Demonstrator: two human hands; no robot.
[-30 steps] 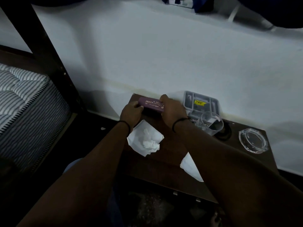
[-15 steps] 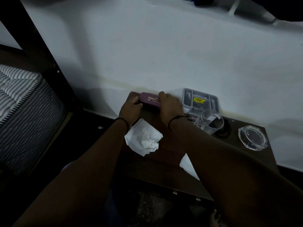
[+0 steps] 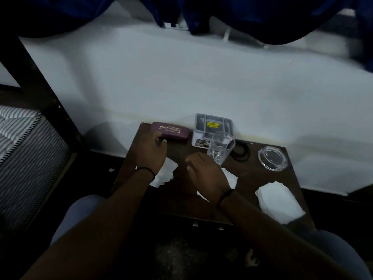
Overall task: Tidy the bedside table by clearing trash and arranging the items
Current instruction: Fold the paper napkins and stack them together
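On the dark wooden bedside table (image 3: 179, 205) a purple glasses case (image 3: 171, 130) lies at the back left, against the wall. My left hand (image 3: 151, 151) is just in front of it, fingertips touching its near edge, not wrapped around it. My right hand (image 3: 203, 172) hovers over the table's middle with loosely curled fingers and holds nothing. A crumpled white tissue (image 3: 164, 175) lies partly under my left wrist. A second tissue (image 3: 230, 178) shows beside my right hand. A third tissue (image 3: 279, 201) lies at the front right.
A grey compartment tray (image 3: 214, 126) stands at the back, a clear drinking glass (image 3: 220, 150) right in front of it, a black ring (image 3: 242, 153) beside that. A glass ashtray (image 3: 273, 158) sits at the right. The striped mattress (image 3: 24, 154) and dark bed frame are left.
My right hand has let go of the glasses case and pulled back toward me. The case now lies against the wall, with my left hand drawn back to its near edge.
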